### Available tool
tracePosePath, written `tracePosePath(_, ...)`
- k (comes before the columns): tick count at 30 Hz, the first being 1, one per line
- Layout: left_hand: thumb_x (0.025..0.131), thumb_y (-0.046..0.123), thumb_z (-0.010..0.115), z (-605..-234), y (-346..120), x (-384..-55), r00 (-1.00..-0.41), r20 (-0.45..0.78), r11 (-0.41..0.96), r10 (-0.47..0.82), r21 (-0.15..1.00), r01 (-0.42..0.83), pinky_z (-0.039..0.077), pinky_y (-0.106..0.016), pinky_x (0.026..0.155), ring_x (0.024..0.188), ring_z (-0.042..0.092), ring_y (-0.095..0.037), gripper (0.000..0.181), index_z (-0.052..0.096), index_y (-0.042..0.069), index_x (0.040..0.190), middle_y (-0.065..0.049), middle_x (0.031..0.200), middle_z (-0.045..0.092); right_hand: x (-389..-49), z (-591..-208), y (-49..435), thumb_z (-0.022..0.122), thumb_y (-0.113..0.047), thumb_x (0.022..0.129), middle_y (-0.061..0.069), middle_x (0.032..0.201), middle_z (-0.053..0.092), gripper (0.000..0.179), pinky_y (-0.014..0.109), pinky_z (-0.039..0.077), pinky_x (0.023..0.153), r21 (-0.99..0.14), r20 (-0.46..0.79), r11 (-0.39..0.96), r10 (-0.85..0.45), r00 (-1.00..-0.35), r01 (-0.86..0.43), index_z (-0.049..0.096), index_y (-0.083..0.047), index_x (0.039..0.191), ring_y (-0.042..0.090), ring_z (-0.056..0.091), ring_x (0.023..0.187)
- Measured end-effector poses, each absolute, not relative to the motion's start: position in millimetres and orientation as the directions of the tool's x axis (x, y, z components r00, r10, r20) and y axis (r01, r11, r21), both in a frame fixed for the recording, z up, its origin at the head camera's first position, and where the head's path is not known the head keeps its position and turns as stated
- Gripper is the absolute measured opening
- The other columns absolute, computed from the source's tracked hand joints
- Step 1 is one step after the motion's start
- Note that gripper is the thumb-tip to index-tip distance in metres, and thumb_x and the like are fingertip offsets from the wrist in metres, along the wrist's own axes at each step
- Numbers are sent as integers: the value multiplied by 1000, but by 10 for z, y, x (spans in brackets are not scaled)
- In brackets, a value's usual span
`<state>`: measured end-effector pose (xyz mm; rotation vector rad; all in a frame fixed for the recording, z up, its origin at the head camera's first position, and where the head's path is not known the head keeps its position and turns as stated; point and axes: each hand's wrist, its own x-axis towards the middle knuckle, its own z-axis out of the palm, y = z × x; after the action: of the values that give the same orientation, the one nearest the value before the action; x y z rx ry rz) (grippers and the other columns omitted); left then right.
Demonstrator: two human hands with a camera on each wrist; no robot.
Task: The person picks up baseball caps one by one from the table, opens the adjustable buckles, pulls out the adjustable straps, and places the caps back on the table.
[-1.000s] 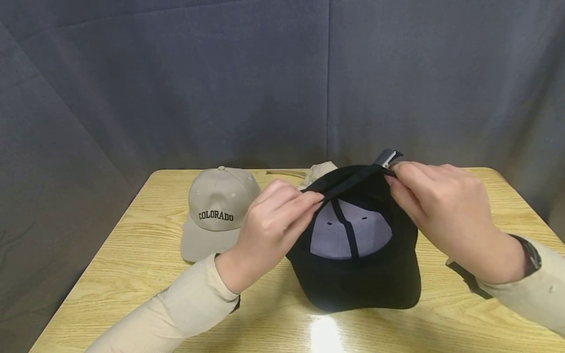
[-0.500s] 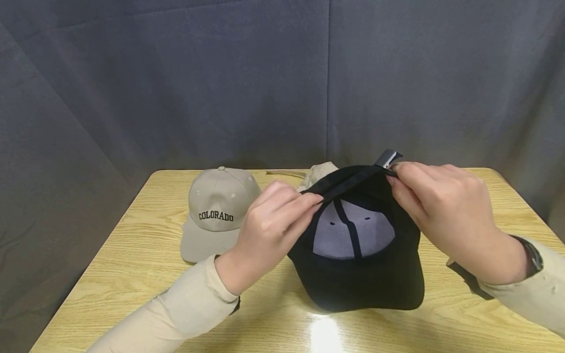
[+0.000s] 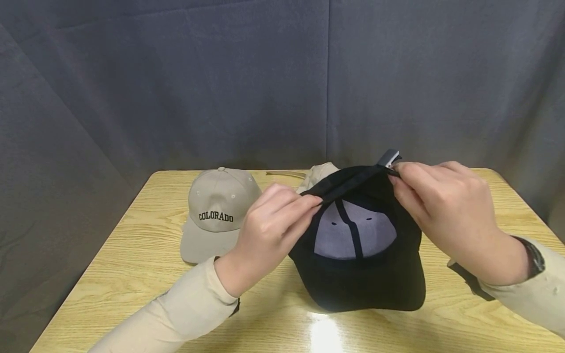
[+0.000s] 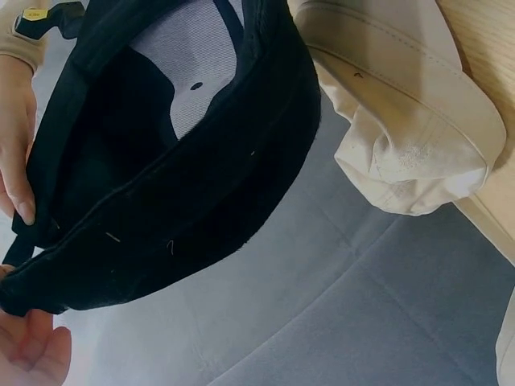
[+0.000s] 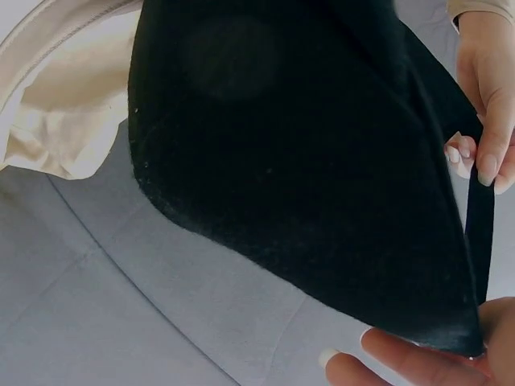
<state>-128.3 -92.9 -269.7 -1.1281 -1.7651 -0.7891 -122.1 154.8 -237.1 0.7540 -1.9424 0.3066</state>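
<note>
A black baseball cap (image 3: 364,289) is held up over the table, its hollow inside facing me and its brim pointing down. My left hand (image 3: 275,228) pinches the left side of its back edge, by the black strap (image 3: 350,184). On the other side, my right hand (image 3: 450,211) pinches the edge near the strap's end, beside a grey metal buckle (image 3: 388,158). In the left wrist view, curled fingertips of my left hand (image 4: 36,346) grip the cap's corner. The right wrist view has fingers of my right hand (image 5: 418,358) under the opposite corner.
A beige cap (image 3: 216,196) lettered COLORADO sits at the left on the wooden table (image 3: 128,255). Another beige cap (image 3: 320,172) lies behind the black one, mostly hidden; a thin beige strap (image 3: 287,173) shows nearby. A grey curtain (image 3: 282,83) hangs behind.
The black cap has shifted and turned very slightly to the right. Both hands keep their hold with almost no movement, and the beige caps stay where they were.
</note>
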Motion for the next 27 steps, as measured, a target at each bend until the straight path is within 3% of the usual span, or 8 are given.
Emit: tracePosePath(27,83,-4,71,-2773,-942,-1272,-176,937,371,303,55,927,50,-29,68,72,58,-23,11,73,0,92,-6,77,65,-1216,-2360,1573,39,-27,102,7,55,52,39,45,41,54,59,887,789,-322,-331,-612,59,-3,80,24,44,42)
